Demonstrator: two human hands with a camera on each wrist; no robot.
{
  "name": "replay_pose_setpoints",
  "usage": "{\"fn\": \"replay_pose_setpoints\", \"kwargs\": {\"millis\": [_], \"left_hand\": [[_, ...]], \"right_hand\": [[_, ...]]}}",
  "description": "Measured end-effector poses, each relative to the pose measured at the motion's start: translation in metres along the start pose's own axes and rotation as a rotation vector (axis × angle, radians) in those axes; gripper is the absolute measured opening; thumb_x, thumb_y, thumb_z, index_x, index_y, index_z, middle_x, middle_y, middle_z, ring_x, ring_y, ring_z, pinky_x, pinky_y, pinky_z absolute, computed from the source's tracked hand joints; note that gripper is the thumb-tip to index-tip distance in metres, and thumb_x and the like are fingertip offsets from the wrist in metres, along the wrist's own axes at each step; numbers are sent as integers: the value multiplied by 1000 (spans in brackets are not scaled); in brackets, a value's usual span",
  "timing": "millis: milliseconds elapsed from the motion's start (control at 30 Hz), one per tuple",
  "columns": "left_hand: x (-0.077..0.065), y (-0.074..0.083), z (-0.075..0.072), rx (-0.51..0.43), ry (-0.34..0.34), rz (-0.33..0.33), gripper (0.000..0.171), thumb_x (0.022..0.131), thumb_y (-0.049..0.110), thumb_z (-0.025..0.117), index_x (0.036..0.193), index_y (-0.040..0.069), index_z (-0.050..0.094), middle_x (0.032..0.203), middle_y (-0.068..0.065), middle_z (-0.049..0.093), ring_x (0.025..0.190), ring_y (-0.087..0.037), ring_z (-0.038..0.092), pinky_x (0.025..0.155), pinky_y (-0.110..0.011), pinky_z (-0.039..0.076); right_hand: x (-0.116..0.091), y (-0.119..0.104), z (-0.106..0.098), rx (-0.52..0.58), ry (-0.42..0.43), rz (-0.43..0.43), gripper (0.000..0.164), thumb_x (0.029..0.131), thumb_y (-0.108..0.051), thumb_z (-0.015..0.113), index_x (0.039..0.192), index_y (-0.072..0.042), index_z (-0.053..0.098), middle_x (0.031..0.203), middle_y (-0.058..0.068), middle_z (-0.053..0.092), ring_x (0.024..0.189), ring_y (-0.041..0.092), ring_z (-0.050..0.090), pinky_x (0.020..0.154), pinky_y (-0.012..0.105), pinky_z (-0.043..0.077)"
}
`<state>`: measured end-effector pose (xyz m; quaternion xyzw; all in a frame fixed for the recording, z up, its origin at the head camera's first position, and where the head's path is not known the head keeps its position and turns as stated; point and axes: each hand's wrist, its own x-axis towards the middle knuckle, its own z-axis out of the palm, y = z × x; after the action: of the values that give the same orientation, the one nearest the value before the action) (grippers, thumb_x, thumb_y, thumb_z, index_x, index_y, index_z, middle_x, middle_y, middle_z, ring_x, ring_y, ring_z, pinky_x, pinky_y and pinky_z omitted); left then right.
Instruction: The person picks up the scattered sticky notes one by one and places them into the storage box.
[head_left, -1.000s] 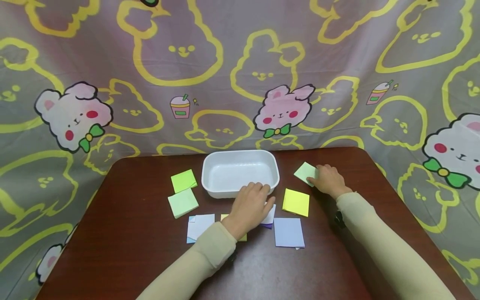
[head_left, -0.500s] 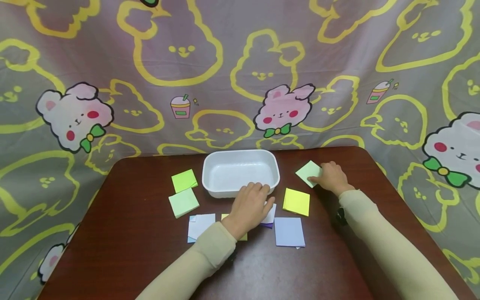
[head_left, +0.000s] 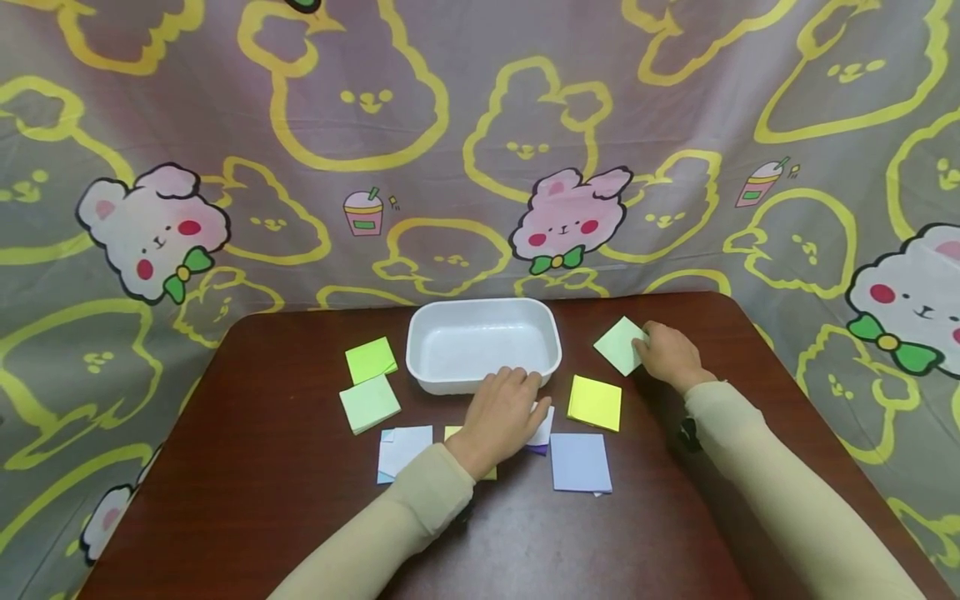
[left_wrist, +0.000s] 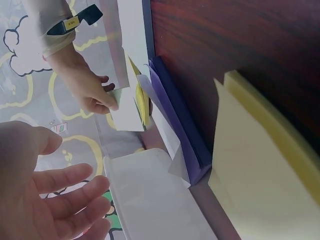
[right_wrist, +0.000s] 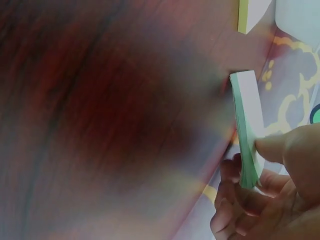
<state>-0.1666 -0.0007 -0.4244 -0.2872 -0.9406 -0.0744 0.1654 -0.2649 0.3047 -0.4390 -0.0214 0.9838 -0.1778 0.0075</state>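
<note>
A pale green sticky note pad [head_left: 619,345] is at the far right of the table, its right corner pinched between the thumb and fingers of my right hand [head_left: 670,357]. The right wrist view shows the same pad [right_wrist: 248,120] edge-on, thumb on its face and fingers behind. My left hand [head_left: 501,414] hovers with relaxed, spread fingers in front of the white tray [head_left: 483,388], holding nothing. Beneath it lie a pale yellow pad [left_wrist: 260,165] and a purple pad [left_wrist: 175,120] with a whitish sheet on top; the hand partly hides both in the head view.
A bright yellow pad [head_left: 595,403] and a lavender-blue pad [head_left: 581,462] lie right of the left hand. At left are a lime pad [head_left: 371,360], another pale green pad [head_left: 370,404] and a light blue pad [head_left: 405,452]. A patterned curtain [head_left: 450,150] hangs behind the table.
My right hand has shifted slightly right and away from me, and the pale green pad has moved with it. The left hand stays in place.
</note>
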Motion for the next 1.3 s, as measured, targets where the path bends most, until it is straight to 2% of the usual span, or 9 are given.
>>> {"fn": "replay_pose_setpoints", "kwargs": {"millis": [167, 533, 1033, 1300], "left_hand": [[1, 2, 0, -21, -18, -6, 30, 102, 38, 56, 109, 13, 69, 92, -1, 70, 83, -19, 64, 71, -31, 51], [3, 5, -1, -37, -16, -5, 32, 103, 39, 54, 114, 13, 68, 97, 0, 71, 87, -18, 64, 73, -31, 51], [5, 8, 0, -27, 0, 6, 30, 103, 38, 54, 110, 12, 68, 93, 0, 69, 84, -18, 62, 71, -30, 50], [8, 9, -2, -26, 11, 8, 29, 103, 38, 54, 108, 12, 67, 90, 0, 68, 83, -19, 62, 70, -31, 49]], "right_hand": [[-3, -3, -3, 9, -2, -20, 33, 105, -20, 43, 119, 5, 58, 100, 24, 66, 78, 33, 61, 62, 45, 46], [-11, -10, -8, 59, 42, -59, 33, 104, -22, 49, 119, 4, 62, 95, 20, 68, 71, 26, 59, 57, 34, 40], [-26, -23, -21, 64, 112, -104, 24, 103, -21, 53, 111, -1, 65, 80, 14, 65, 65, 25, 55, 53, 34, 37], [-35, -32, -29, 77, 134, -140, 23, 102, -19, 53, 109, 0, 65, 83, 15, 66, 62, 22, 53, 52, 32, 37]]}}
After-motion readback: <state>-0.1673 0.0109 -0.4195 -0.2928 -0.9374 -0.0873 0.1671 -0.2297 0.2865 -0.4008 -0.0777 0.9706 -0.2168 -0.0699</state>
